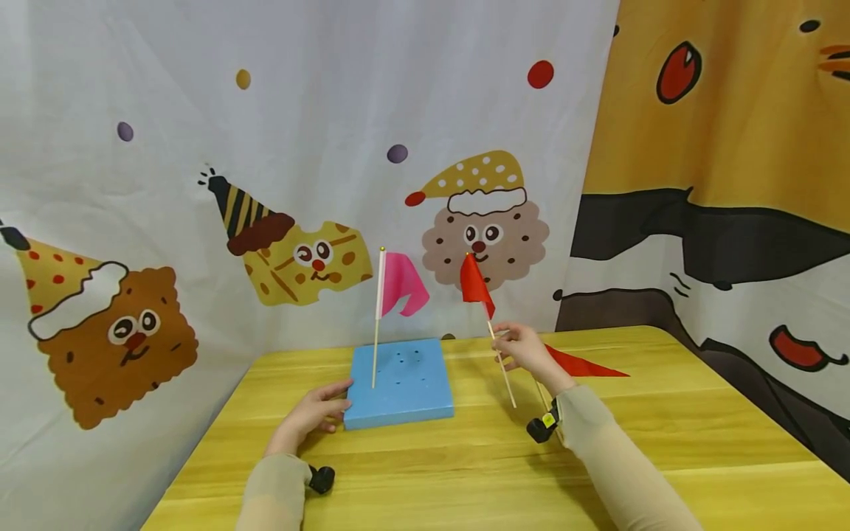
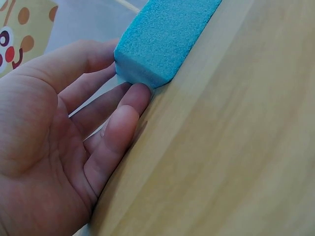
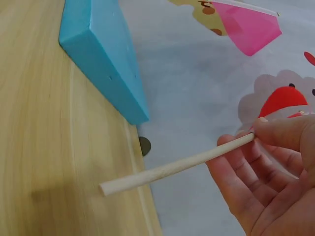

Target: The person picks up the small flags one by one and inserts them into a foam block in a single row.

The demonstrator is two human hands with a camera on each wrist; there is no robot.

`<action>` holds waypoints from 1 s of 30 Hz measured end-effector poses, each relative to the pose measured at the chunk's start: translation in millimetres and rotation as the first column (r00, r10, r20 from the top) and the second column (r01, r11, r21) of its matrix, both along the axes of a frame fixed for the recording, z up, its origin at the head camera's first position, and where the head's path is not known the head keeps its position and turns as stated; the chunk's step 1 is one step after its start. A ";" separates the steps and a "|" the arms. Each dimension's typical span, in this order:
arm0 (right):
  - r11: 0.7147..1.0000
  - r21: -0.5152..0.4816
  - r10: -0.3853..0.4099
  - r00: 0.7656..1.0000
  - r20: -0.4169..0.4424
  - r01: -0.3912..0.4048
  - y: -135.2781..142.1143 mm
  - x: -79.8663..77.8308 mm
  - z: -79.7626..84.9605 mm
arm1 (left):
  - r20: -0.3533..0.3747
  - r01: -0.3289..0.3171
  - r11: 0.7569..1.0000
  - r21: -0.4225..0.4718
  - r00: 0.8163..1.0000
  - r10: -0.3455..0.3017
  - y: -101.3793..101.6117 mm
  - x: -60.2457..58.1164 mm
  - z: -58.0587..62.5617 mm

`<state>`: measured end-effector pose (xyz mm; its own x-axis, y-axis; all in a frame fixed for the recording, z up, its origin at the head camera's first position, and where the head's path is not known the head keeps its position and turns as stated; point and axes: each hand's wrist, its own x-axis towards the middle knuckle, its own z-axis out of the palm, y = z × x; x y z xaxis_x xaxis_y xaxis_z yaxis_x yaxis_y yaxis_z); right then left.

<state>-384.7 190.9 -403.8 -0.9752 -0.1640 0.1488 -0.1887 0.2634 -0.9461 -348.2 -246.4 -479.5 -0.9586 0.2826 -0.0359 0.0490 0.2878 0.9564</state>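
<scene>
A blue foam block [image 1: 405, 402] with several small holes in its top lies on the table. A pink flag [image 1: 402, 284] on a thin wooden stick stands upright in it, near the left side. My left hand [image 1: 312, 414] rests at the block's left edge, fingers extended against its side in the left wrist view. To the right of the block, my right hand [image 1: 524, 350] pinches the wooden stick [image 3: 167, 169] of a small red flag [image 1: 475, 284] between thumb and fingers. The stick slants, its bare lower end pointing down above the table.
Another red flag [image 1: 584, 363] lies on the wooden table [image 1: 425, 472] behind my right wrist, its stick partly hidden by the forearm. A printed cloth [image 1: 332, 88] with cartoon biscuits hangs along the table's back edge.
</scene>
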 end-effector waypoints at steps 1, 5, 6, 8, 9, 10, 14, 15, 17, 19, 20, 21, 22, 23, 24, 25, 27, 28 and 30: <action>1.000 -0.008 0.004 1.000 -0.005 -0.004 -2.3 -0.7 0.2 | 0.000 0.000 1.000 0.000 1.000 0.000 -0.3 0.0 0.0; 0.998 -0.058 0.030 0.999 -0.023 -0.031 -13.5 1.1 4.6 | 0.005 -0.004 1.000 0.003 1.000 0.004 -1.7 0.1 0.7; 0.997 -0.068 0.035 0.999 -0.028 -0.037 -16.6 0.2 4.8 | 0.005 -0.006 1.000 0.003 1.000 0.006 -2.1 0.3 0.7; 0.995 -0.089 0.045 0.998 -0.039 -0.048 -23.0 -1.3 5.2 | 0.006 -0.012 1.000 0.003 1.000 0.012 -3.0 0.2 0.6; 0.994 -0.098 0.047 0.998 -0.042 -0.051 -26.5 -2.3 5.4 | 0.004 -0.014 1.000 0.002 1.000 0.014 -3.2 0.3 0.7; 0.993 -0.105 0.048 0.998 -0.045 -0.053 -29.5 -3.5 5.7 | 0.002 -0.015 1.000 0.002 1.000 0.015 -3.2 0.7 1.0; 0.988 -0.139 0.059 0.996 -0.062 -0.067 -39.3 -12.1 1.5 | -0.007 -0.016 1.000 -0.005 1.000 0.016 -2.2 1.7 0.9; 0.986 -0.150 0.060 0.996 -0.062 -0.069 -41.8 -12.9 1.2 | -0.007 -0.013 1.000 -0.006 1.000 0.013 -1.8 1.9 0.5; 0.983 -0.166 0.066 0.996 -0.066 -0.076 -47.4 -14.7 0.8 | -0.007 -0.008 1.000 -0.006 1.000 0.008 -1.5 1.4 -1.0; 0.980 -0.178 0.074 0.995 -0.070 -0.086 -54.1 -15.7 1.6 | -0.007 -0.004 1.000 -0.003 1.000 0.004 -1.4 0.6 -2.5; 0.979 -0.183 0.077 0.994 -0.072 -0.089 -57.9 -16.4 2.4 | -0.008 -0.002 1.000 -0.004 1.000 0.002 -1.5 0.5 -3.0; 0.977 -0.190 0.082 0.994 -0.075 -0.095 -61.5 -17.6 3.1 | -0.009 -0.002 1.000 -0.003 1.000 0.002 -1.5 0.3 -3.5; 0.975 -0.195 0.090 0.993 -0.081 -0.104 -65.5 -18.5 4.3 | -0.012 -0.004 1.000 -0.003 1.000 0.004 -1.5 0.1 -3.9; 0.973 -0.201 0.096 0.992 -0.083 -0.111 -69.4 -18.9 5.9 | -0.011 -0.007 1.000 -0.002 1.000 0.007 -1.5 0.0 -4.2; 0.971 -0.206 0.102 0.991 -0.085 -0.118 -73.0 -20.1 7.1 | -0.012 -0.009 1.000 0.000 1.000 0.009 -1.5 0.0 -4.3; 0.969 -0.213 0.109 0.990 -0.089 -0.126 -76.2 -21.4 8.1 | -0.012 -0.012 1.000 0.000 1.000 0.012 -1.4 0.0 -4.3; 0.966 -0.226 0.110 0.990 -0.088 -0.127 -81.9 -24.4 10.1 | -0.005 -0.017 1.000 0.002 1.000 0.017 -1.0 -0.3 -4.0; 0.965 -0.230 0.109 0.990 -0.089 -0.127 -84.7 -25.4 11.5 | -0.002 -0.018 1.000 0.003 1.000 0.018 -0.9 -0.3 -3.6; 0.963 -0.241 0.104 0.991 -0.089 -0.123 -89.6 -28.1 14.3 | -0.005 -0.017 1.000 0.000 1.000 0.017 -0.9 -0.2 -2.3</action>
<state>-412.8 101.3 -389.5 -0.9368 -0.2222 0.2704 -0.2768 -0.0025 -0.9609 -348.4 -247.3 -481.9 -0.9633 0.2668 -0.0309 0.0492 0.2882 0.9563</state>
